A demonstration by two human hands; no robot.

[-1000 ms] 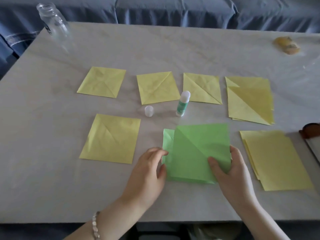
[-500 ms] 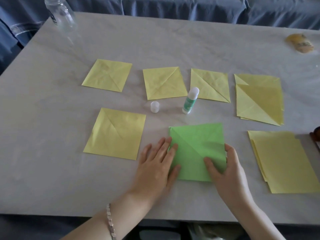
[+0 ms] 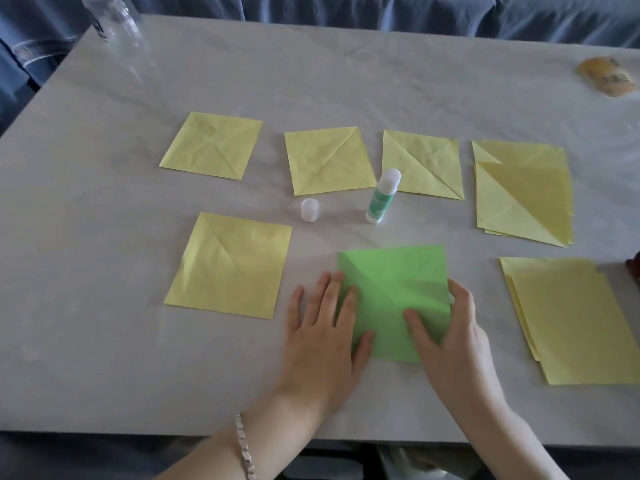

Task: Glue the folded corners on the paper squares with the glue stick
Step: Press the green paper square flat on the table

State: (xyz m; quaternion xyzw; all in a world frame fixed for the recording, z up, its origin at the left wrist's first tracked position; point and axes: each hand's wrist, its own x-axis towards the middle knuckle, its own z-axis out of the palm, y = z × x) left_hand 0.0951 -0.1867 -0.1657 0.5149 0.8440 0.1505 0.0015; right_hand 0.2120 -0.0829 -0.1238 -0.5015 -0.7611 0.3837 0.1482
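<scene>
Bench [image 3: 104, 341] grey, matt; blue cloth [image 3: 346, 12] behind | creased green square [image 3: 394, 289] lay near its edge | left hand [image 3: 325, 334] pressed it, fingers straight | right hand [image 3: 453, 344] thumbed it, grip unclear | glue stick [image 3: 382, 197] stood uncapped beyond

Green paper square [image 3: 394, 289], flat by the near edge of the surface [image 3: 104, 323]: left hand [image 3: 325, 327] flat on its left side, right hand [image 3: 453, 337] with thumb on it, fingers at its right edge. Glue stick [image 3: 382, 197], upright and uncapped, cap [image 3: 309, 209] standing apart to its left, mid-surface. Clear bottle [image 3: 116, 22], far left corner.
</scene>
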